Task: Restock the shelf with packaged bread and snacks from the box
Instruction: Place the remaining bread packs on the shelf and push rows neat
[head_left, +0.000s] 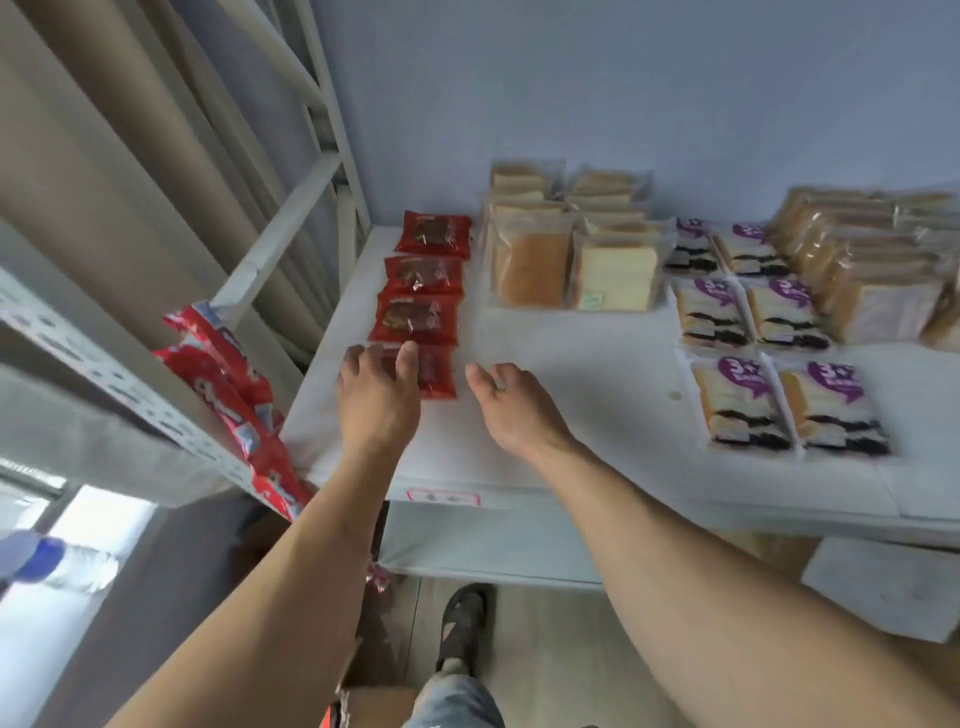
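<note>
Red snack packet (434, 371) nearest in its row on shelf (571, 441): left hand (376, 395) fingers resting flat on it; right hand (511, 402) relaxed, empty, just beside.

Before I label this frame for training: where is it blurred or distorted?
Head view: wide-angle bending tilts the shelf frame at left; motion blur softens the left hand, the red packet under it and the red bags; purple-label packs are clearer; lighting is flat, without glare.

My snack packs (423, 280) are dark red with brown centres, the bread bags (789, 400) carry purple badges over black stripes, and my shelf (571, 415) is plain white.
</note>
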